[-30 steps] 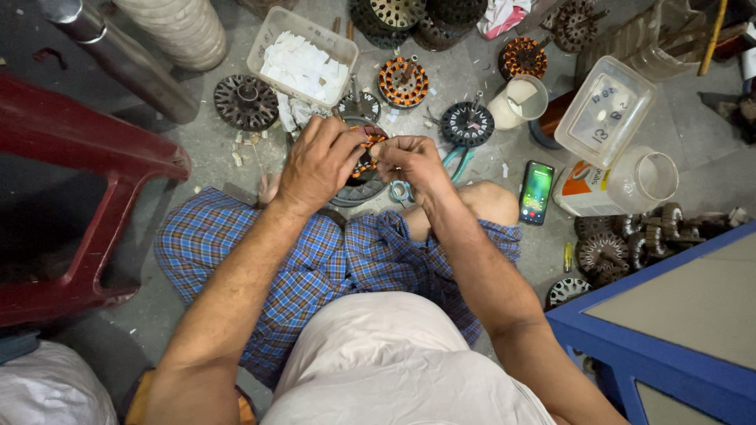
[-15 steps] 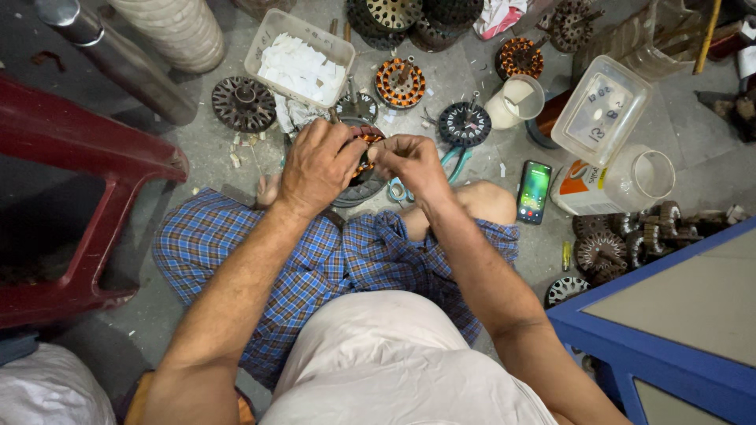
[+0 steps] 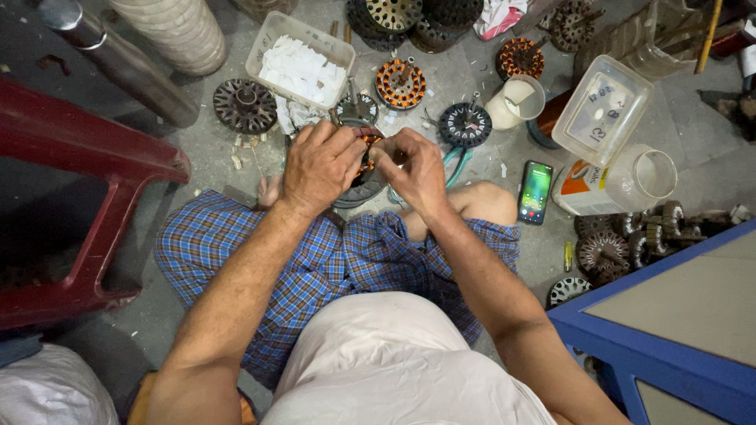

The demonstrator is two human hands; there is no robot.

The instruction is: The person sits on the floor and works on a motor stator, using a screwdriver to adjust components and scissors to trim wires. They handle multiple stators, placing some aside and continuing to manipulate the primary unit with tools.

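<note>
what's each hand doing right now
Left hand: closed over the copper-wound stator, gripping it.
Right hand: fingers pinched at the stator's winding; what they pinch cannot be told.

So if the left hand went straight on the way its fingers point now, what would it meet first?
Probably the right hand: the left hand points across the wound stator toward it, and they look almost touching, though depth is unclear.

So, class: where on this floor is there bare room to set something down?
Bare floor lies between the red stool and the dark round core, and between the phone and the blue table. Around both hands it is crowded with wound cores.
</note>
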